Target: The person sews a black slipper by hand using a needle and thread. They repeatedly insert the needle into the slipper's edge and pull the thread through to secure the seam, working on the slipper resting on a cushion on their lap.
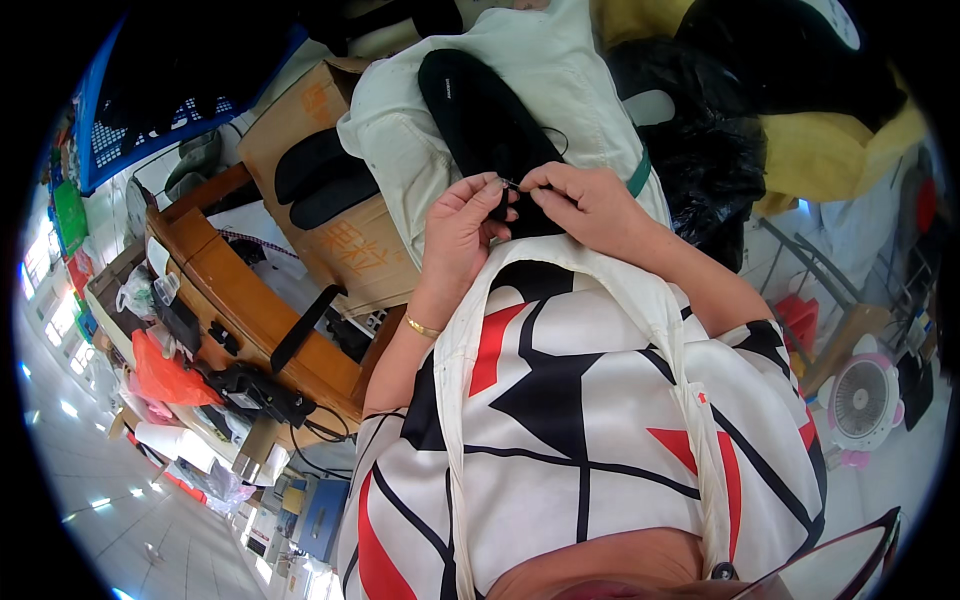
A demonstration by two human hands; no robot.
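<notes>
I had both hands drawn together over my lap: my left hand [462,222] and right hand [585,203] met fingertip to fingertip, each pinched shut on the near end of a black insole [485,115], with what looked like a small needle or pin between them, too fine to tell for sure. The insole lay lengthwise away from me on a pale cloth [560,70] spread across my knees. A gold bangle [421,327] sat on my left wrist. To my left a cardboard box [345,235] carried two more dark insoles [322,178], just beside the cloth. Past it stood a wooden bench [235,300] with a black tool and cables on it. A black plastic bag [705,140] crowded in close on my right, and a small pink fan [862,400] sat on the floor, well apart.
</notes>
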